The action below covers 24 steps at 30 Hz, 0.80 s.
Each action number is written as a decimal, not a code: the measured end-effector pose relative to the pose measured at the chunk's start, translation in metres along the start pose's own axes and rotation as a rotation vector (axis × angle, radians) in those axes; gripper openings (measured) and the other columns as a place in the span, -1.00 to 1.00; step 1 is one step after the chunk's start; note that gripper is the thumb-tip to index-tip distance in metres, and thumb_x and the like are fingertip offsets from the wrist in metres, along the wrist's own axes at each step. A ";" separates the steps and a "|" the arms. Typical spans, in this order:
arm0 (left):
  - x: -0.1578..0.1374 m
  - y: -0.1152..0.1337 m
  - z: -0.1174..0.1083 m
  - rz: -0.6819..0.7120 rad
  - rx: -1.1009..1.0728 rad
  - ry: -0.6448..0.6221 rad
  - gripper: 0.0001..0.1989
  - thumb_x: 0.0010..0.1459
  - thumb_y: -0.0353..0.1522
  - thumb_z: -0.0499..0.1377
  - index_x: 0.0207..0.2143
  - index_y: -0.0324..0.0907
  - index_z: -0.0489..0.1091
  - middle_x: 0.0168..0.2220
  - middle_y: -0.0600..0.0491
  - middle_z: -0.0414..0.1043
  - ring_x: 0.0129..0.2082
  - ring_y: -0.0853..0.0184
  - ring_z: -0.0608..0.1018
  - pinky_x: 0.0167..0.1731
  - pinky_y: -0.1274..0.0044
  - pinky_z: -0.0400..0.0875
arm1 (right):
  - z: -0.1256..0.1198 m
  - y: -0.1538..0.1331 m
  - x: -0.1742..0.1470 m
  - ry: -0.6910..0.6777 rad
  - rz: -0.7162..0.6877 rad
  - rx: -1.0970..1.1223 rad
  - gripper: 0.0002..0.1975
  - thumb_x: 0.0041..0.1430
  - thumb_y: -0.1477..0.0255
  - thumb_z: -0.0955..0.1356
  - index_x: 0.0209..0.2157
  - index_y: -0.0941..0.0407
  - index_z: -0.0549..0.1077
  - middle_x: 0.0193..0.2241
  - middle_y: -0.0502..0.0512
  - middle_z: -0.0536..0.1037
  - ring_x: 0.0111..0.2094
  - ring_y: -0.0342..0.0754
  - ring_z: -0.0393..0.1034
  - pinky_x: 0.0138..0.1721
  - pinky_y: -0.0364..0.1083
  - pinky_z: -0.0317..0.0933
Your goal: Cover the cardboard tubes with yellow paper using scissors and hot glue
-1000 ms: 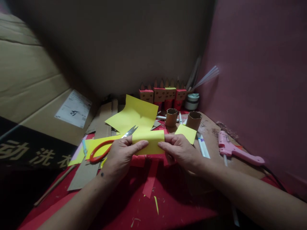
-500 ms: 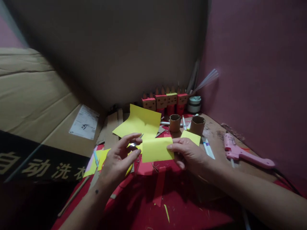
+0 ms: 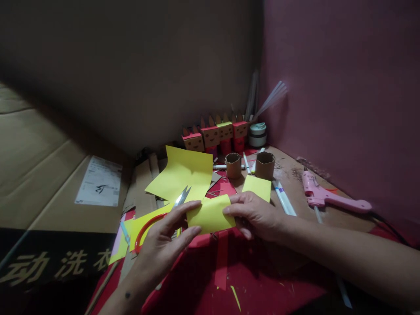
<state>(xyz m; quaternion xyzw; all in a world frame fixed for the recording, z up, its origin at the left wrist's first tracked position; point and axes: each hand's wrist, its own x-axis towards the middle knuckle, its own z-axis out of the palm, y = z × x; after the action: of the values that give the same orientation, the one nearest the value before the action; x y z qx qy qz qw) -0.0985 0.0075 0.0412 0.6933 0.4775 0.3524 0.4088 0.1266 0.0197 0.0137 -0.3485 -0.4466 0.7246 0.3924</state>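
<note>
A small piece of yellow paper (image 3: 210, 216), slightly curved, is held up between both hands. My right hand (image 3: 252, 214) pinches its right end, thumb in front and fingers behind. At the left end, my left hand (image 3: 164, 240) has its index finger at the upper edge and its thumb at the lower edge. Just behind my left hand lie scissors (image 3: 181, 197) with a red handle, partly hidden by the fingers. A larger yellow sheet (image 3: 187, 173) lies behind them. Beyond my right hand is another small yellow piece (image 3: 257, 187).
Two cardboard rings (image 3: 233, 166) stand behind the hands. A pink glue gun (image 3: 328, 194) lies at the right, near the wall. Several cardboard figures (image 3: 210, 136) line the back beside a pale green container (image 3: 257, 134). A large cardboard box (image 3: 49, 175) borders the left.
My left hand has closed in from beside the yellow paper onto its left end, and the paper has bowed slightly. The view has shifted a little to the right, and more of the scissors shows.
</note>
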 end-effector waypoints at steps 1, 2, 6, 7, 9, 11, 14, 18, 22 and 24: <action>-0.001 0.001 -0.001 -0.011 -0.008 -0.019 -0.60 0.00 -0.27 0.32 -0.05 -0.03 0.51 -0.12 -0.03 0.57 -0.27 0.22 0.57 -0.25 0.47 0.50 | 0.000 0.000 0.000 -0.002 0.017 0.011 -0.86 -0.03 0.39 0.37 -0.47 0.20 0.43 -0.86 -0.10 0.32 -0.87 -0.27 0.12 -0.85 -0.32 -0.08; -0.002 0.002 -0.003 -0.022 -0.014 -0.035 -0.60 0.00 -0.26 0.31 -0.05 -0.03 0.52 -0.15 -0.02 0.57 -0.30 0.23 0.57 -0.27 0.48 0.50 | -0.001 0.000 0.000 -0.007 0.028 0.018 -0.86 -0.03 0.39 0.36 -0.48 0.20 0.42 -0.87 -0.11 0.31 -0.87 -0.27 0.11 -0.85 -0.32 -0.09; -0.007 0.005 -0.004 -0.068 -0.063 0.013 -0.61 0.08 -0.26 0.22 0.00 -0.01 0.50 -0.32 0.04 0.59 -0.38 0.28 0.57 -0.31 0.56 0.47 | -0.003 0.000 0.001 -0.036 0.012 -0.008 -0.86 -0.01 0.40 0.37 -0.49 0.19 0.41 -0.83 -0.11 0.33 -0.86 -0.28 0.13 -0.84 -0.31 -0.09; -0.008 0.006 -0.003 -0.070 -0.078 0.030 -0.60 0.07 -0.28 0.21 0.00 0.00 0.50 -0.29 0.05 0.59 -0.35 0.28 0.57 -0.31 0.58 0.46 | -0.003 0.000 0.001 -0.041 0.011 -0.014 -0.87 -0.01 0.40 0.37 -0.50 0.20 0.41 -0.82 -0.11 0.34 -0.86 -0.28 0.14 -0.84 -0.31 -0.09; -0.009 0.006 0.000 -0.070 -0.098 0.044 -0.59 0.03 -0.34 0.21 -0.02 0.01 0.51 -0.20 0.05 0.58 -0.28 0.26 0.57 -0.28 0.59 0.45 | -0.003 0.002 0.001 -0.044 0.012 -0.022 -0.86 0.01 0.41 0.37 -0.52 0.19 0.40 -0.83 -0.11 0.33 -0.85 -0.28 0.14 -0.83 -0.31 -0.09; -0.010 0.006 0.003 -0.082 -0.096 0.033 -0.60 0.00 -0.36 0.22 -0.05 -0.01 0.53 -0.23 0.05 0.58 -0.26 0.24 0.58 -0.27 0.57 0.46 | -0.003 0.004 0.001 -0.049 0.006 -0.029 -0.86 0.03 0.42 0.36 -0.52 0.20 0.39 -0.86 -0.12 0.31 -0.85 -0.28 0.14 -0.82 -0.31 -0.11; -0.012 0.007 0.004 -0.119 -0.134 -0.023 -0.61 0.03 -0.34 0.22 -0.03 -0.02 0.51 -0.32 0.04 0.59 -0.37 0.26 0.59 -0.34 0.57 0.48 | -0.002 0.005 0.001 -0.055 0.003 -0.050 -0.87 0.06 0.43 0.35 -0.50 0.21 0.41 -0.87 -0.13 0.29 -0.85 -0.28 0.14 -0.81 -0.31 -0.11; -0.008 0.002 0.001 -0.083 -0.204 -0.091 -0.62 0.07 -0.35 0.25 -0.02 0.03 0.50 -0.09 0.01 0.56 -0.28 0.27 0.61 -0.30 0.60 0.50 | -0.002 0.003 0.001 -0.048 0.002 -0.060 -0.88 0.06 0.45 0.35 -0.48 0.22 0.44 -0.88 -0.12 0.30 -0.85 -0.28 0.13 -0.82 -0.31 -0.12; -0.004 -0.011 -0.003 -0.076 -0.223 -0.151 -0.60 0.08 -0.34 0.28 0.02 0.04 0.48 0.01 -0.03 0.53 -0.17 0.19 0.62 -0.26 0.56 0.54 | -0.003 0.003 0.002 -0.040 0.031 -0.015 -0.88 0.01 0.44 0.36 -0.52 0.20 0.41 -0.88 -0.11 0.30 -0.87 -0.27 0.13 -0.85 -0.30 -0.13; -0.004 -0.017 -0.004 -0.092 -0.236 -0.148 -0.57 0.06 -0.32 0.30 0.03 0.02 0.47 0.05 -0.06 0.50 -0.15 0.14 0.61 -0.24 0.51 0.55 | -0.003 0.004 0.002 -0.049 0.057 0.005 -0.88 -0.01 0.44 0.36 -0.54 0.19 0.40 -0.89 -0.12 0.29 -0.87 -0.27 0.12 -0.86 -0.30 -0.15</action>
<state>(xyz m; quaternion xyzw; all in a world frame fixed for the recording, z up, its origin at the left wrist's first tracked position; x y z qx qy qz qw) -0.1092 0.0078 0.0271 0.6419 0.4326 0.3351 0.5372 0.1267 0.0216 0.0086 -0.3420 -0.4442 0.7450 0.3615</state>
